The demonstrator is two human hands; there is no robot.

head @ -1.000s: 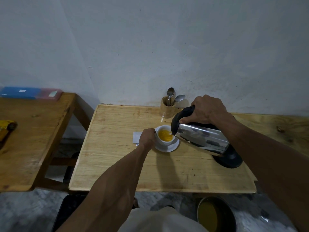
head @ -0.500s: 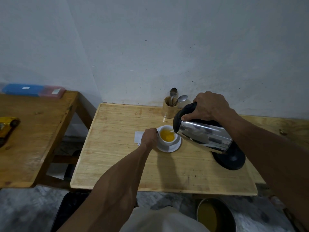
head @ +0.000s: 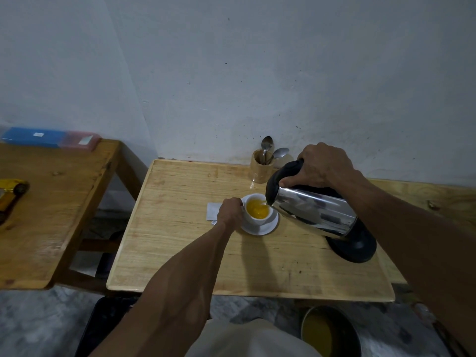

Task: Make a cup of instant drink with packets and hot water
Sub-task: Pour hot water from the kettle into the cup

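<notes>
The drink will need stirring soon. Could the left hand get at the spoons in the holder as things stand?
Probably not yet: the left hand is holding the cup. Once freed, the spoons stand uncovered behind it.

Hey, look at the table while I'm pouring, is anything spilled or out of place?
No spill shows. The kettle is tipped by the right hand with its spout over the cup, which sits on its saucer, steadied by the left hand. One oddity: a torn packet lies beside the saucer.
</notes>
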